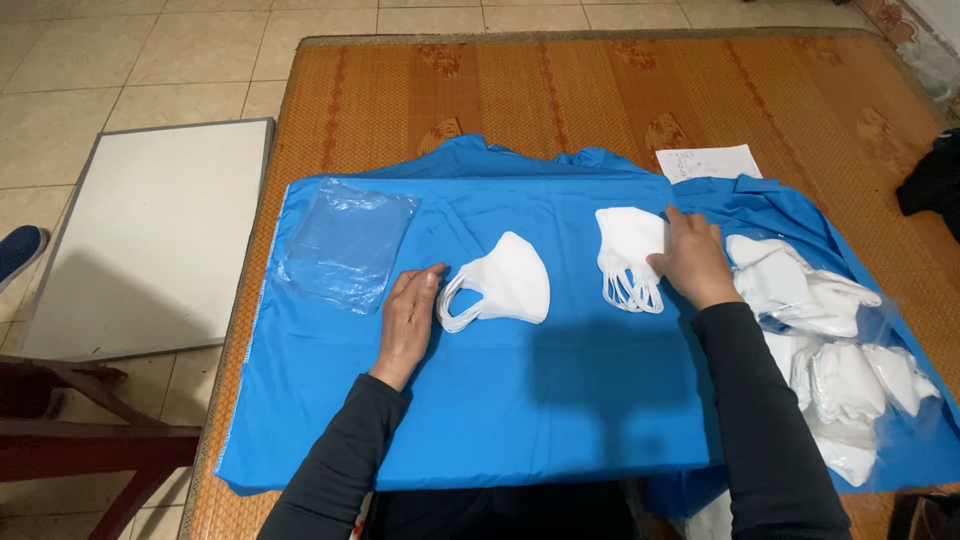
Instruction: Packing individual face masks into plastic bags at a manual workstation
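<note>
Setting: tiled floor (120, 60) in pale beige, with a woven orange mat (560, 90) laid over it; the camera looks down from above.
Work surface: a blue cloth (500, 400) is spread flat on the mat, its far edge bunched into folds near the top.
Left hand: the left hand (408, 320) lies flat, palm down, on the blue cloth, fingers together and stretched out. It grips nothing. Its fingertips sit just beside the ear loops of a white face mask (510, 280).
White face mask: it lies on its side in the middle of the cloth, folded, loops fanned out toward the left hand.
Right hand: the right hand (690, 262) rests palm down, fingers loosely spread, pressing on the edge of a small stack of masks (628, 245). It does not close around them.
Stack of masks: white, layered, loops hanging toward the near side, lying right of the single mask and apart from it.
Mask pile: further white masks (820, 320), some in clear wrapping, are heaped at the right edge of the cloth.
Plastic bags: clear plastic bags (345, 245) lie flat at the cloth's left end.
Paper: a white sheet (708, 160) lies beyond the right hand.
Board: a white board (150, 230) with a grey frame lies on the tiles to the left.
Sleeves: both arms wear dark long sleeves (760, 420).
</note>
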